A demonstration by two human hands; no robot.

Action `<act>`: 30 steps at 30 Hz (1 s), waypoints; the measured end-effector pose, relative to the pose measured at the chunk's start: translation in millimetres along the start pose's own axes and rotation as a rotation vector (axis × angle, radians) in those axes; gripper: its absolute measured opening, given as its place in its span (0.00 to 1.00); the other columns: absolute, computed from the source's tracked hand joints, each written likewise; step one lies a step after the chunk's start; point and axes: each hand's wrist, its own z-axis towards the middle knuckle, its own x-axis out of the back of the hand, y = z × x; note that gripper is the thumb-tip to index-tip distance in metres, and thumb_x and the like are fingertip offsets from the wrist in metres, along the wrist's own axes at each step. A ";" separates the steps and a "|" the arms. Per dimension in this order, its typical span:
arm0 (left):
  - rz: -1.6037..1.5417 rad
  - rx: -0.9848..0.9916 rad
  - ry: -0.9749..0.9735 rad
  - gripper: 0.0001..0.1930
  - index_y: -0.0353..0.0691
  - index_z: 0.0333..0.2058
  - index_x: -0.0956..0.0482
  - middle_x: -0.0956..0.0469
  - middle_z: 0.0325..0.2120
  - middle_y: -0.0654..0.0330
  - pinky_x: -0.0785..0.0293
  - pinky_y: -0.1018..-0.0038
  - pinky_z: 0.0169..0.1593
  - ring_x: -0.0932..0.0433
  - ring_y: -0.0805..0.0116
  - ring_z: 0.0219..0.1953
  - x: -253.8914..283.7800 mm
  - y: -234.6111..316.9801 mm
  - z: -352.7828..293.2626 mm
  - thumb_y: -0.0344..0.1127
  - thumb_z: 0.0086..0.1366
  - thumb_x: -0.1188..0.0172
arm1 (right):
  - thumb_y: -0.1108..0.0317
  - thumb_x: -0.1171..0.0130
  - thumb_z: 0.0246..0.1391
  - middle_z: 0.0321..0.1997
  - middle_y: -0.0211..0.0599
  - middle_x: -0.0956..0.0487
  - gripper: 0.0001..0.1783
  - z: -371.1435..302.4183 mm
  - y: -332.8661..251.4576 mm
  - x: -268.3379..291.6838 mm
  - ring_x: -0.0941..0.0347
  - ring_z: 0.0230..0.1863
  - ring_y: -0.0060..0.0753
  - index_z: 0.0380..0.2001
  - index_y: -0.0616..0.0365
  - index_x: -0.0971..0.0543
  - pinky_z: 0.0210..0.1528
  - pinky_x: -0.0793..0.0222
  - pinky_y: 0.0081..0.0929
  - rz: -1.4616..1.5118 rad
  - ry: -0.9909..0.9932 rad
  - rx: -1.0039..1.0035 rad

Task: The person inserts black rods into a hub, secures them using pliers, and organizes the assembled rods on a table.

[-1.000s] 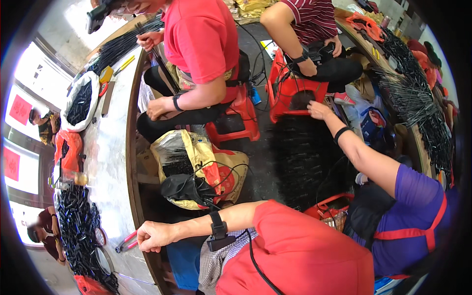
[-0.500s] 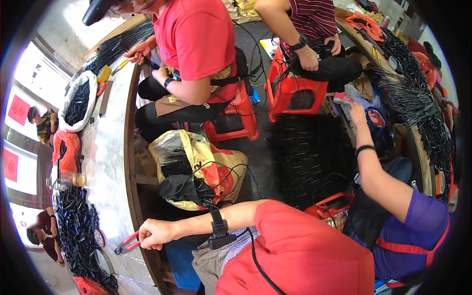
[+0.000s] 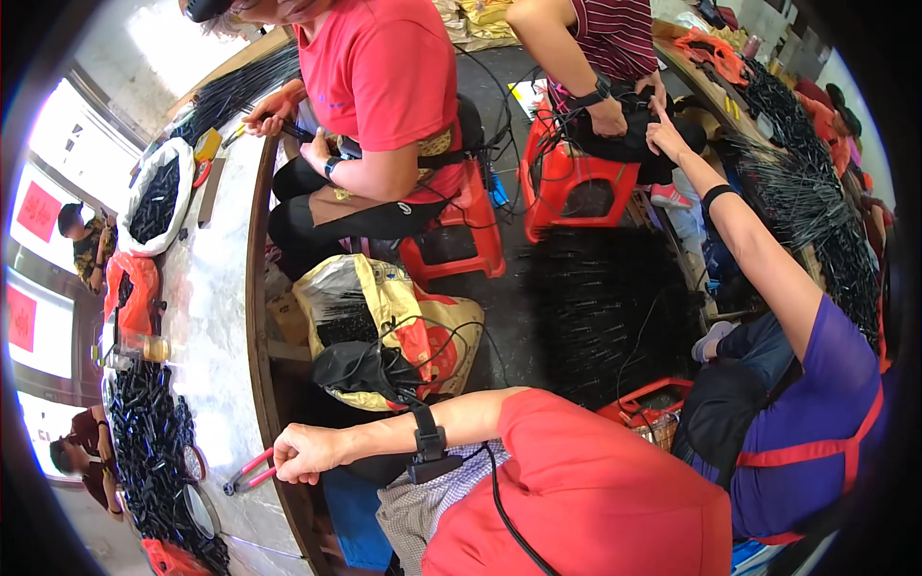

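At table edge — left hand fingers still grip red pliers | right hand unseen | co-worker's arm farther up

Red pliers (pink-handled), red stool.

right hand raised, now pointing

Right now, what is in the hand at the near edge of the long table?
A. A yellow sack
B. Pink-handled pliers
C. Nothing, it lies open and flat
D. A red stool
B. The left hand is closed around pink-handled pliers, whose tips rest on the table beside the pile of black parts.
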 end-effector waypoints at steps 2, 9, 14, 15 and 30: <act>0.009 -0.008 0.005 0.34 0.45 0.42 0.28 0.41 0.19 0.68 0.49 0.77 0.18 0.45 0.79 0.16 2.9 2.1 0.8 0.73 0.57 0.54 | 0.67 0.40 0.51 0.24 0.32 0.23 0.10 1.3 2.7 -1.3 0.27 0.23 0.20 0.30 0.65 0.22 0.24 0.27 0.19 -0.002 -0.007 -0.001; 0.021 -0.008 -0.007 0.34 0.45 0.42 0.28 0.40 0.20 0.68 0.48 0.77 0.19 0.43 0.79 0.17 4.7 4.7 3.6 0.73 0.56 0.53 | 0.67 0.40 0.51 0.24 0.32 0.23 0.10 0.0 2.0 4.5 0.27 0.23 0.20 0.29 0.64 0.22 0.24 0.27 0.20 -0.018 0.002 0.001; 0.073 -0.048 0.004 0.34 0.45 0.42 0.28 0.39 0.21 0.68 0.47 0.76 0.19 0.42 0.79 0.17 15.1 23.0 14.8 0.73 0.56 0.53 | 0.67 0.40 0.51 0.24 0.33 0.22 0.10 4.2 -1.0 2.7 0.26 0.23 0.20 0.29 0.64 0.22 0.25 0.26 0.20 -0.017 -0.025 -0.001; 0.079 -0.048 -0.002 0.34 0.45 0.42 0.28 0.39 0.21 0.67 0.46 0.76 0.19 0.42 0.79 0.18 15.1 29.5 22.6 0.73 0.56 0.52 | 0.67 0.40 0.50 0.25 0.33 0.22 0.10 7.5 -1.0 1.5 0.26 0.24 0.20 0.29 0.64 0.22 0.25 0.26 0.20 -0.006 -0.044 0.001; -0.161 -0.033 -0.149 0.49 0.38 0.36 0.30 0.52 0.07 0.75 0.57 0.81 0.15 0.56 0.82 0.09 46.4 7.9 16.9 0.85 0.45 0.70 | 0.77 0.40 0.53 0.34 0.32 0.23 0.08 -7.2 -64.8 -109.4 0.25 0.35 0.18 0.37 0.66 0.24 0.38 0.27 0.16 -0.271 -0.342 0.031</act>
